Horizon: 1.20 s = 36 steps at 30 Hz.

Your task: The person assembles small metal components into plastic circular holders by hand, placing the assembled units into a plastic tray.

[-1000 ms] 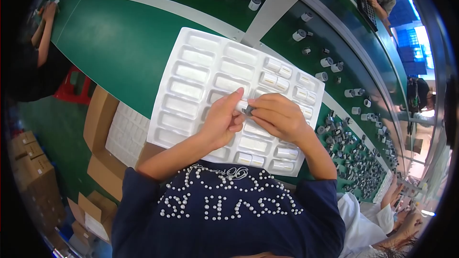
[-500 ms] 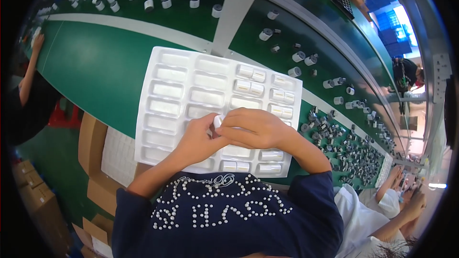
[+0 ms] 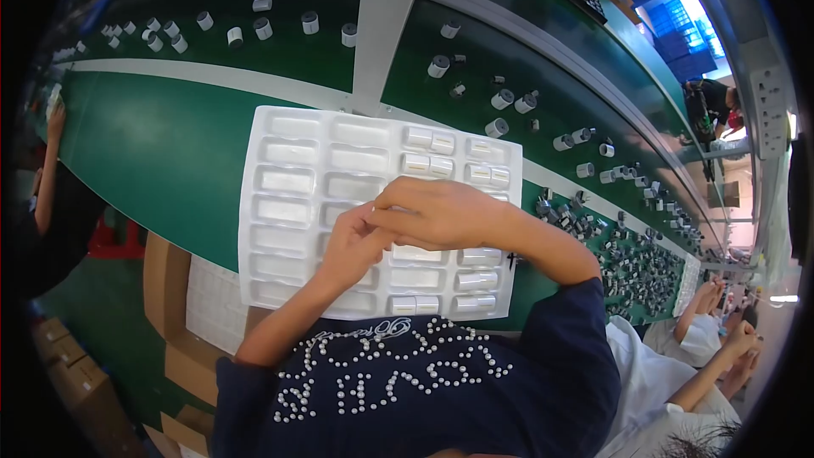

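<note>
My left hand point(image 3: 352, 243) and my right hand point(image 3: 443, 213) meet over the middle of a white moulded tray point(image 3: 322, 148), fingertips pinched together. The small white cylinder seen between them half a second ago is now hidden by my fingers. Pairs of white cylinders point(image 3: 428, 165) lie on their sides in pockets of the tray's two right-hand columns. The visible pockets in the two left columns hold nothing. My right forearm covers part of the right columns.
Small dark metallic parts point(image 3: 640, 276) are heaped right of the tray. Cylinders point(image 3: 309, 23) stand on the green surface beyond a pale strip. A metal post point(image 3: 383, 30) rises behind the tray. An open cardboard box point(image 3: 163, 284) sits lower left. Co-workers' arms point(image 3: 52, 157) show at both sides.
The view has shifted, so the tray sits slightly lower and further left. My right fingers have closed over the white cylinder, which has dropped from sight.
</note>
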{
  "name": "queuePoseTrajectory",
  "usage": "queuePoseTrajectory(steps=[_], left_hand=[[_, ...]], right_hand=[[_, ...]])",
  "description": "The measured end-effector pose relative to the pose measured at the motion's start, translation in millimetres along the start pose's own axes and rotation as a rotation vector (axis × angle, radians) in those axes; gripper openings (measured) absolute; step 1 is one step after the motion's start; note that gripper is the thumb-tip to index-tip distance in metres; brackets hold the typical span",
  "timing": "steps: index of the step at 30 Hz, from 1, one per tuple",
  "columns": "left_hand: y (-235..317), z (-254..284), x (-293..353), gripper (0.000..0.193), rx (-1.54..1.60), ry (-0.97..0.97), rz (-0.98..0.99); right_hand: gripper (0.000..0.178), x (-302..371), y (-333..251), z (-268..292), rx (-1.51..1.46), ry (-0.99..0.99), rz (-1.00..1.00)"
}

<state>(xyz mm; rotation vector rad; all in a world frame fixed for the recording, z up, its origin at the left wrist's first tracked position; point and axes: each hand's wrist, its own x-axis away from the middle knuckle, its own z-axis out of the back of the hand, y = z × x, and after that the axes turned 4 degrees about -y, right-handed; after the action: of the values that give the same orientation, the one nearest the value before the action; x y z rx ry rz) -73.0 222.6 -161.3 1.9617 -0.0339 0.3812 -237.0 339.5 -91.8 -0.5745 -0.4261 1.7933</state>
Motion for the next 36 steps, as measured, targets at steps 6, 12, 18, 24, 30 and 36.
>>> queuePoseTrajectory(steps=[6, 12, 18, 24, 30, 36], left_hand=[[3.6, -24.1, 30.0, 0.04, -0.854, -0.134, -0.356], [-11.8, -24.3, 39.1, 0.042, -1.434, -0.671, -0.628], [-17.3, -16.9, 44.7, 0.039, -1.379, -0.671, -0.661], [-8.5, -3.2, 43.4, 0.037, -1.18, -0.713, -0.552], [13.1, 3.3, 50.5, 0.034, -0.8, -0.482, -0.317], [11.6, 25.2, 37.5, 0.04, 0.596, -0.08, 0.01]], right_hand=[[0.032, 20.7, 104.9, 59.8, 0.321, 0.4, -0.3], [0.05, 105.9, 248.6, 105.6, 0.348, 0.333, -0.861], [0.059, 70.0, 249.4, 83.1, 0.555, 0.373, -0.679], [0.029, 7.4, 253.6, 76.9, 0.24, 0.061, -0.647], [0.03, 14.5, 255.4, 76.6, 0.151, 0.308, -0.642], [0.03, 40.3, 175.9, 70.5, -1.038, 0.723, -0.486]])
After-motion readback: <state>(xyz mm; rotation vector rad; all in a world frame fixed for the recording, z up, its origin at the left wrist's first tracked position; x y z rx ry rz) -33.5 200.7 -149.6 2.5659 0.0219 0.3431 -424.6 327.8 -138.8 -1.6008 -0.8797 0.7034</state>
